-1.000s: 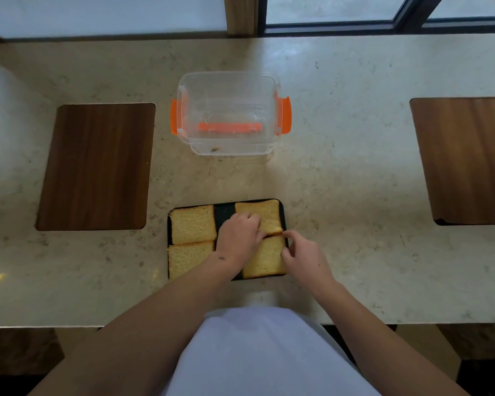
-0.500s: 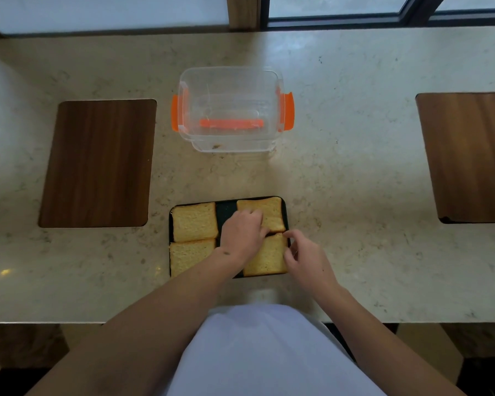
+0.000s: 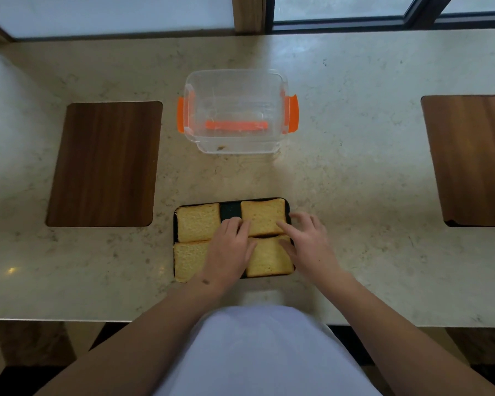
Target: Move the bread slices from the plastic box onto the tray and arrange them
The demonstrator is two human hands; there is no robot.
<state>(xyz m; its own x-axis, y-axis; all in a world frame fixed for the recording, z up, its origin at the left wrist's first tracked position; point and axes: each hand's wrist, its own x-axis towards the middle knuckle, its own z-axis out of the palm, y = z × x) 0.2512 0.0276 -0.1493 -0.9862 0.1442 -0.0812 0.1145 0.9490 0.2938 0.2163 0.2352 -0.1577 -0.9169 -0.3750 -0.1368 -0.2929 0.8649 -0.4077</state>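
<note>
Four square bread slices, pale yellow with a porous crumb and thin tan crusts, lie flat on a black rounded-corner tray (image 3: 230, 209) near the counter's front edge. The far-left slice (image 3: 197, 222) and the far-right slice (image 3: 263, 217) sit apart, with a strip of dark tray between them. The near-left slice (image 3: 187, 261) overhangs the tray's near edge, and the near-right slice (image 3: 269, 258) lies just in front of the far-right one.

The left hand (image 3: 229, 252) lies palm down over the tray's middle, fingers loosely spread, tips resting on the far-right slice's left edge; it hides part of both near slices. The right hand (image 3: 306, 241) is open too, one finger laid on that slice's near-right corner, grasping nothing.

Farther back stands the clear plastic box (image 3: 235, 112), rectangular with orange side clips and an orange bar seen through it, holding only a crumb or two. The counter (image 3: 355, 181) is speckled beige stone, with dark wood-grain panels left (image 3: 103, 164) and right (image 3: 469, 158), the right one cut off. No writing is legible.
</note>
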